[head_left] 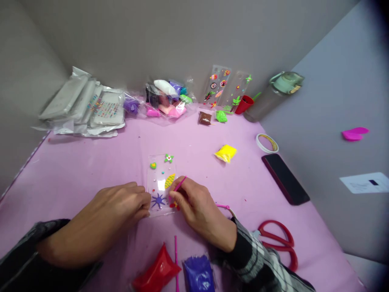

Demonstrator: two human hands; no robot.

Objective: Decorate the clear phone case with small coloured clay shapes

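Note:
A clear phone case (161,182) lies on the pink cloth, decorated with a green and white flower (169,158), a small green heart (153,165), a yellow and green leaf shape (169,181) and a purple starburst (158,200). My left hand (121,205) is closed at the case's left edge; its fingertips are curled out of sight, so what they hold is hidden. My right hand (200,209) pinches a thin pink tool (180,183) over the case's lower right, beside a red and yellow piece (174,205).
Red (158,271) and blue (199,273) clay packets lie nearest me, a pink stick (176,259) between them. Red-handled scissors (279,239), a phone (285,178) and tape (267,143) sit right. A yellow packet (225,153) lies beyond; wrapped cases (85,105) and a bottle (270,97) stand behind.

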